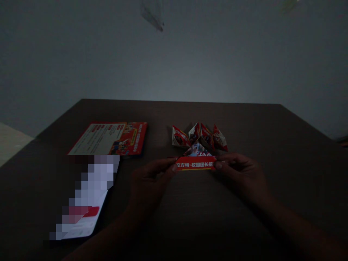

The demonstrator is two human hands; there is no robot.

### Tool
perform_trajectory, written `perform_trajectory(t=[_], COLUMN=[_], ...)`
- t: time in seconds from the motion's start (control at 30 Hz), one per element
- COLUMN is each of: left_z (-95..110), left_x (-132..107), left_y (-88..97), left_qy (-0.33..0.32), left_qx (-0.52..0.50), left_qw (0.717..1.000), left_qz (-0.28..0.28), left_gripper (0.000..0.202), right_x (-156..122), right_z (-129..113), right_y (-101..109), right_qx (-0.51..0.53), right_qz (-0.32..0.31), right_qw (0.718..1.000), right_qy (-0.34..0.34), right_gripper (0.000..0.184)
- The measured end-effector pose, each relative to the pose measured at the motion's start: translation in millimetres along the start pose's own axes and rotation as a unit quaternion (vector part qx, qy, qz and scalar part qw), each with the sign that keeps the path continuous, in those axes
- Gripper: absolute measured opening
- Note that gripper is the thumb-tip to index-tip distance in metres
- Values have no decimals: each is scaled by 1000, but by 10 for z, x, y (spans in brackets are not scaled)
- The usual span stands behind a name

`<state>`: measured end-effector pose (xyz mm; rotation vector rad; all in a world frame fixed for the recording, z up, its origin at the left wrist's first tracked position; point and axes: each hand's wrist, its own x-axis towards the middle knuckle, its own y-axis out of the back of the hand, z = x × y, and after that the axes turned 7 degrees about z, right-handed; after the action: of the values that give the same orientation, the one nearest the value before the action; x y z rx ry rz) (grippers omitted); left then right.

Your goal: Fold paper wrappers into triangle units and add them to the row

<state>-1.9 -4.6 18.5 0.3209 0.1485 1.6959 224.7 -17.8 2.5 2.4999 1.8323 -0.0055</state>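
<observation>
Between my two hands is a folded paper leaflet, red with white Chinese lettering along its near strip. Its far side narrows upward and shows a blue and white print. My left hand pinches the left end between thumb and fingers. The right end is pinched the same way by my right hand. Just beyond the held paper stand several folded paper pieces, red and white, with pointed tips spread like a fan. Whether the held sheet touches them I cannot tell.
A stack of red and white printed leaflets lies at the left on the dark table. Nearer me is a lit phone or tablet, its screen partly pixelated. A grey wall rises behind the table's far edge.
</observation>
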Motion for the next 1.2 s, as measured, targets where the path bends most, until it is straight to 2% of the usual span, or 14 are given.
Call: perform_trajectory(t=[0.2,0.37,0.53,0.67,0.93,1.2], left_z=[2,-34,-81,-68,-99,-89], left_x=[12,31,44,49,41,32], left_y=[-17,-33,-55,-51,-93,-117], left_qy=[58,64,38,37,93,121], left_qx=[-55,-61,-44,-51,-118,-101], left_qw=[997,995,995,993,978,974], left_qz=[-11,-49,-84,-97,-146,-164], left_gripper=[46,14,17,17,15,9], right_x=[4,4,0,0,-10,-44], right_z=[-42,-4,6,-7,-21,-11], right_y=[-18,1,-9,-18,-62,-131], right_qx=[-22,-35,-21,-19,5,17], right_qz=[24,11,10,-7,-53,-65], right_qw=[999,999,1000,1000,998,997], right_qy=[16,-11,-5,-8,-24,-47], right_gripper=[41,38,26,25,27,33])
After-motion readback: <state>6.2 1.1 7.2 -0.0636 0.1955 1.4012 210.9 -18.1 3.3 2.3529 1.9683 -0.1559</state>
